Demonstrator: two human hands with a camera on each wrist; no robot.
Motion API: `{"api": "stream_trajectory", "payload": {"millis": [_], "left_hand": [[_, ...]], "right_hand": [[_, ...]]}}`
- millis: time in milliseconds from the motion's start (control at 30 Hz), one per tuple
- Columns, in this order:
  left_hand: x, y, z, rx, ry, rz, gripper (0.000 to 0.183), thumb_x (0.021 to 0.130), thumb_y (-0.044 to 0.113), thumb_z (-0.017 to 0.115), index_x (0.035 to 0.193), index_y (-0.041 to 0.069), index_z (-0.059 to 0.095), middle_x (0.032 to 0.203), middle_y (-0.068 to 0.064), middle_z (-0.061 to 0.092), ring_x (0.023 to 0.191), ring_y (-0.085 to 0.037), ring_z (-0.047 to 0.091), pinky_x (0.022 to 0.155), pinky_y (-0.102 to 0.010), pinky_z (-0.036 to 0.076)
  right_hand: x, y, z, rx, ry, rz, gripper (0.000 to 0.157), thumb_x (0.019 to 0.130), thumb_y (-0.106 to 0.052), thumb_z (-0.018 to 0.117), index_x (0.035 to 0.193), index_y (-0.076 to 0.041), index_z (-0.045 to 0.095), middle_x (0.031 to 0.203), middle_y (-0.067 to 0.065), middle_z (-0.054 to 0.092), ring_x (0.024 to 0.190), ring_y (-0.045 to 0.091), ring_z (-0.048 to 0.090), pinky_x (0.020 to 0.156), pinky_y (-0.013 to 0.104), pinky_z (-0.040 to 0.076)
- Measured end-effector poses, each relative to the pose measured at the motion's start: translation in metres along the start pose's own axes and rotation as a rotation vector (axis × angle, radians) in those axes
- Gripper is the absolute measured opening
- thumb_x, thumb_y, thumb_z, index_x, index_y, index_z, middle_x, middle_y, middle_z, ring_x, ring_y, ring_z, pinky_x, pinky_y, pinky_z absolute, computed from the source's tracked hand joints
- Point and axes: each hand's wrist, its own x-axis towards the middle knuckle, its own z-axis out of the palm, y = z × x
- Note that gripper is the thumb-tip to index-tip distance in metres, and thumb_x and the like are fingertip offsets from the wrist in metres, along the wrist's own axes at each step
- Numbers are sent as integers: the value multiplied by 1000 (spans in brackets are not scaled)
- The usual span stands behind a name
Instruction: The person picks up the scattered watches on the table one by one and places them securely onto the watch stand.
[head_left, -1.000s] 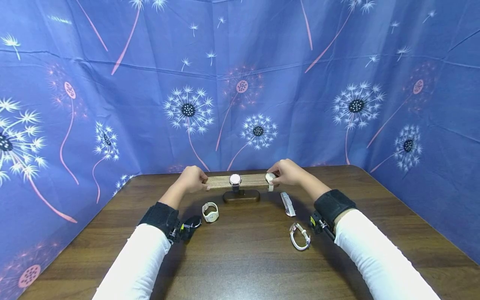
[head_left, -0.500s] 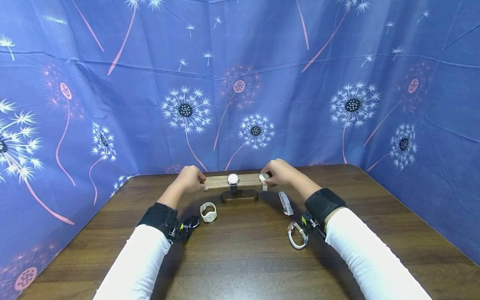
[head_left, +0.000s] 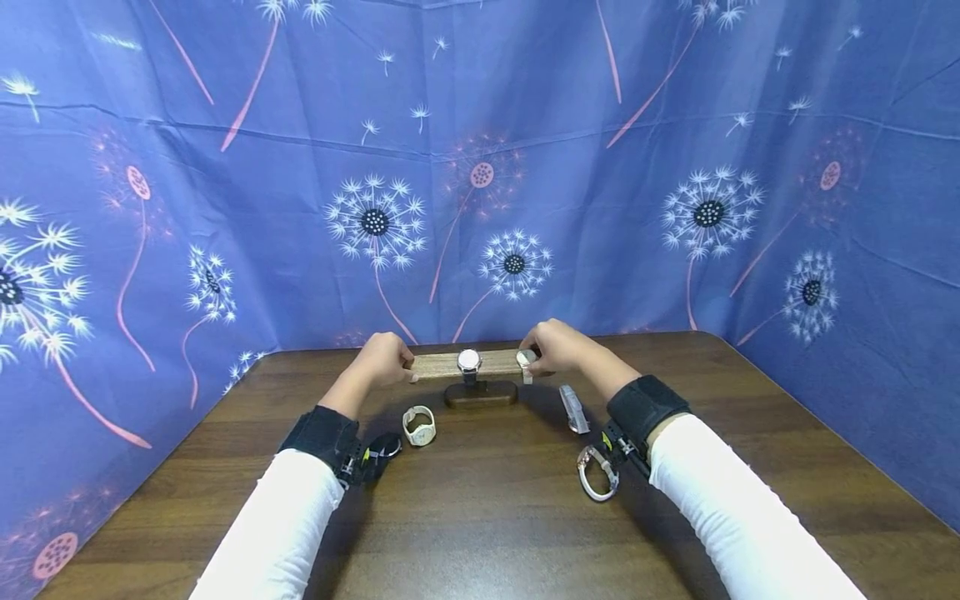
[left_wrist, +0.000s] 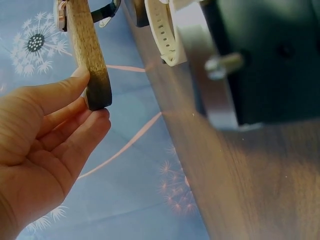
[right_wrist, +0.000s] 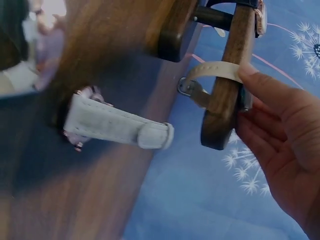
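Observation:
A wooden watch stand (head_left: 435,365) has a horizontal bar on a dark oval base (head_left: 480,395). Around the middle of the bar is a dark-strapped watch (head_left: 469,362). My left hand (head_left: 384,358) pinches the bar's left end; the left wrist view shows thumb and fingers of that hand (left_wrist: 55,135) on the wood. At the right part of the bar, a cream-strapped watch (right_wrist: 215,72) loops around the wood, its buckle hanging behind. My right hand (right_wrist: 280,130) holds this watch between thumb and fingers, its face mostly hidden.
On the table (head_left: 480,517) lie a cream watch (head_left: 419,426) left of the base, a grey-white strapped watch (head_left: 573,409) to the right, and a white watch (head_left: 597,473) nearer. A dark watch (head_left: 386,446) sits by the left wrist camera. A blue dandelion-print cloth (head_left: 600,208) hangs behind.
My right hand has moved left along the bar with the cream-strapped watch, mostly in the first half second. The left hand stays at the bar's left end.

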Motion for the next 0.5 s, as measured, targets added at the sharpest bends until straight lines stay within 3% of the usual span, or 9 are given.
{"api": "stream_trajectory", "payload": {"millis": [133,267,333,500], "left_hand": [[-1,2,-1,-4,-10,-18,25,69,23,76,55,12,58,47,8,42,52,-11,39,57,-28,37],[0,3,-3,-3,-24,-22,33,70,23,75,50,12,50,44,7,34,49,-11,32,53,-27,32],[1,3,-3,-3,-30,-22,36,70,23,75,49,13,47,44,8,31,49,-11,30,52,-26,30],[2,3,-2,5,-40,-18,38,70,22,74,48,14,44,44,8,31,48,-10,28,49,-25,28]], "right_hand": [[0,-1,-3,-52,-53,48,46,64,-30,78,99,-3,66,83,4,65,73,18,58,66,33,48],[3,0,-2,-78,-75,53,30,63,-28,78,83,-9,67,67,-4,59,60,12,52,55,28,43],[5,0,-1,-78,-65,61,29,62,-26,78,82,-9,67,63,-6,56,57,10,48,52,25,40],[8,-1,0,-53,-73,99,43,62,-24,78,97,-4,65,76,-1,62,65,11,54,59,26,46]]}}
